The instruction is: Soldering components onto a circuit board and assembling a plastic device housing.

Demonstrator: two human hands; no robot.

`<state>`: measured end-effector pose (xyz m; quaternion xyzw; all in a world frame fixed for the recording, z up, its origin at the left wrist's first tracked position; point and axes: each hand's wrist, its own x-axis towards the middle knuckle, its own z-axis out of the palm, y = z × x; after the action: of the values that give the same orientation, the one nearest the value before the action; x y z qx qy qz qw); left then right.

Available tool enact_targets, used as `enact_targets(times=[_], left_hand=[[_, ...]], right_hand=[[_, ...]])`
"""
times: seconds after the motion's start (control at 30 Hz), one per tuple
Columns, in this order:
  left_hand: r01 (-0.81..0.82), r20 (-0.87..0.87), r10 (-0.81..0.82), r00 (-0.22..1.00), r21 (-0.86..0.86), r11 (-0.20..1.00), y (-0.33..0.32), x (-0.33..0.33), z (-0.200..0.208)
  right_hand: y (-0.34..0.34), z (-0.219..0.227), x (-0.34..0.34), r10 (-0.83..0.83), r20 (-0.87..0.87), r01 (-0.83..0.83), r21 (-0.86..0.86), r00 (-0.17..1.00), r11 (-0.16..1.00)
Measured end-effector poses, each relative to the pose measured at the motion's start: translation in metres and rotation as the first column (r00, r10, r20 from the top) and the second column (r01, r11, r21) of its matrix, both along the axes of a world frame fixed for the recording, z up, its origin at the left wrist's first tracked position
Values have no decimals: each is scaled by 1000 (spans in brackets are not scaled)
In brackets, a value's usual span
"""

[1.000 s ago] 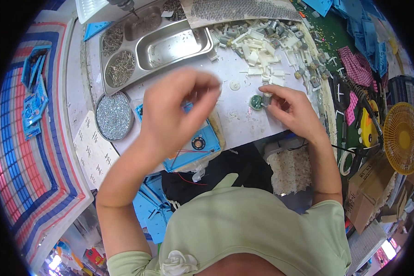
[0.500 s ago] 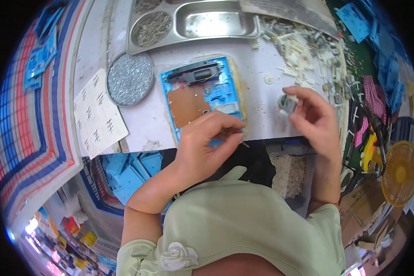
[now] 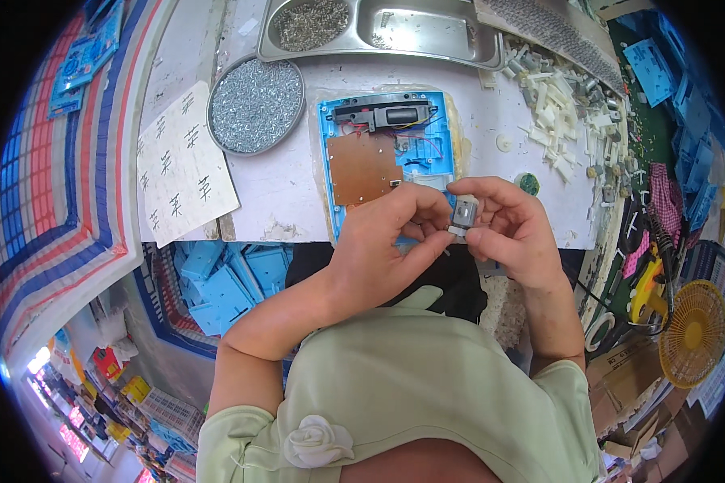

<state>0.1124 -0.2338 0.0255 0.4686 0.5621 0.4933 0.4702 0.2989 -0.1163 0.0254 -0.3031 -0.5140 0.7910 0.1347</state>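
Observation:
In front of me, my right hand pinches a small grey metal motor with pale end pieces. Bent close beside it, my left hand has its thumb and fingertips at the motor's lower end. Whatever those fingers hold is hidden or too small to name. Just beyond the hands lies an open blue plastic casing, with a brown circuit board, a black part and thin wires inside. My left hand covers its lower edge. A green round piece rests on the table beyond my right hand.
A round tray of small metal screws stands left of the casing, by a marked paper sheet. At the back is a metal compartment tray. Loose white and grey parts are heaped right. Blue casings fill a container below left.
My right hand has moved left from beside the green piece, bringing the motor to my left hand. Both hands now meet in front of the casing. The view has shifted a little.

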Motion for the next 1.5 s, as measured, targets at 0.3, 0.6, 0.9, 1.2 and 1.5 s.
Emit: enact_targets(times=[0.3,0.6,0.9,1.2,1.5], left_hand=[[64,-439,135,888,407,911,3,-7,-13],[6,-288,124,949,411,911,1,-16,-6],[-19,-277,128,952,363,931,-5,-18,-6],[-54,-273,178,946,408,911,-9,-17,-18],[-130,-562,389,730,445,886,29,-42,-5]], right_hand=[[-3,15,-4,-74,119,0,524,990,852],[0,14,-11,-4,-23,22,833,1000,553],[-5,14,-14,62,-111,85,940,992,331],[-14,2,-11,-6,-142,136,928,990,348],[-6,-14,4,-180,-166,233,856,969,461]])
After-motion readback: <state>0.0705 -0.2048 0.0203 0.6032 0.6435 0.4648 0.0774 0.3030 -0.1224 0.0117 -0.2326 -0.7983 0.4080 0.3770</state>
